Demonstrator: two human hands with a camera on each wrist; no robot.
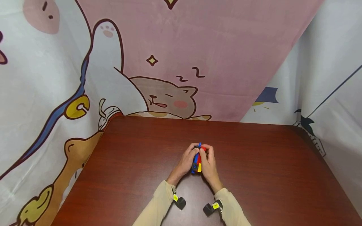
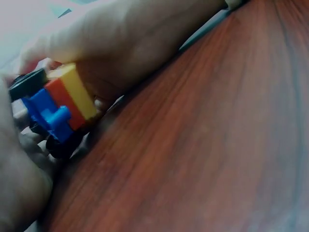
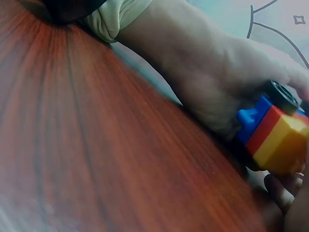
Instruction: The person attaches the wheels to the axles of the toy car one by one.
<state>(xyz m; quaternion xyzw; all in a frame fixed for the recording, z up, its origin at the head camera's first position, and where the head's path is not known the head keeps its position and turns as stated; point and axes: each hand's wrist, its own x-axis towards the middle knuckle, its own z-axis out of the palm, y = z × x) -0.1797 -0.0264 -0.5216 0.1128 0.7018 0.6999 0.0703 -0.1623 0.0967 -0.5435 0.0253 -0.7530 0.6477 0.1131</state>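
A small toy car point(image 1: 197, 159) of blue, red and yellow blocks with black wheels is held between both hands over the table. Its blue hook-like end points away from me, and the yellow block point(image 3: 277, 145) is at the near end. My left hand point(image 1: 188, 158) grips the blue side, thumb on top. From the other side my right hand point(image 1: 208, 161) grips the red side, its thumb also on top. In the left wrist view a blue block point(image 2: 46, 113) with a peg shows beside the red and yellow ones. Fingers hide much of the middle and far end.
The dark red-brown wooden table point(image 1: 135, 188) spreads out around the hands. A cartoon-printed cloth point(image 1: 226, 62) hangs behind it and along both sides. Each wrist wears a small black camera, one of them the left wrist camera point(image 1: 179, 203).
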